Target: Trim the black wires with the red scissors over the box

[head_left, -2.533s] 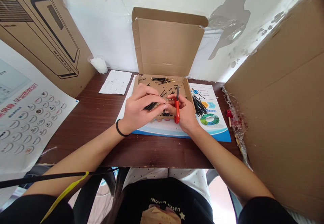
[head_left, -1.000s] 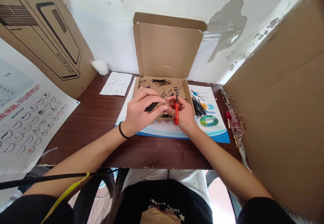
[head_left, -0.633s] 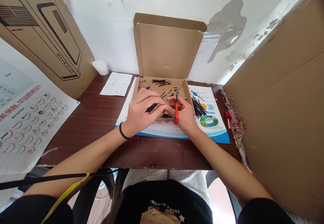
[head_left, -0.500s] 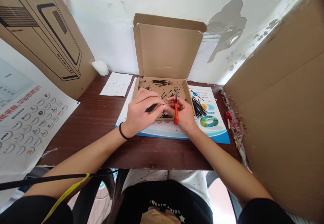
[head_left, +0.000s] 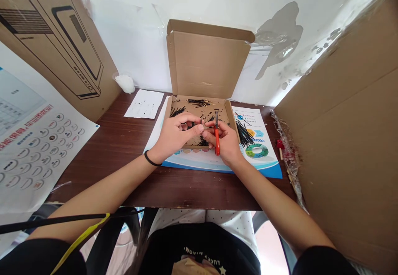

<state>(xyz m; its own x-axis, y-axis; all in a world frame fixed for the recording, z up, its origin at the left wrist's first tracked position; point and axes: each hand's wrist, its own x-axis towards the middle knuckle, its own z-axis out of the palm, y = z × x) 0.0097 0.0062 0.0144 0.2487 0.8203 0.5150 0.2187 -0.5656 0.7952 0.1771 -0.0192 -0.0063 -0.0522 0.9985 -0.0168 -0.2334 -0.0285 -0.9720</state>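
Both hands meet over the front of an open cardboard box (head_left: 229, 113). My left hand (head_left: 175, 134) has thumb and forefinger pinched at a short thin black wire (head_left: 201, 121), which stands up between the fingertips. My right hand (head_left: 226, 142) is closed around red-handled scissors (head_left: 217, 140), their dark blades pointing away from me. Its thumb and fingertips are close to the left fingertips; whether they also touch the wire is hard to see. Black wires (head_left: 178, 112) and small black scraps lie in the box around the hands.
More black wires with gold-coloured ends (head_left: 199, 102) lie at the back of the box. A bundle of black wires (head_left: 245, 134) rests on the printed sheet (head_left: 270, 169) to the right. White paper (head_left: 144, 104) lies left. Large cardboard panels (head_left: 342, 113) flank the desk (head_left: 186, 188).
My left fingers have opened somewhat and shifted, and a short black wire now shows upright at their tips. The dark bundle seen under the left hand is less visible. The right hand barely moved.
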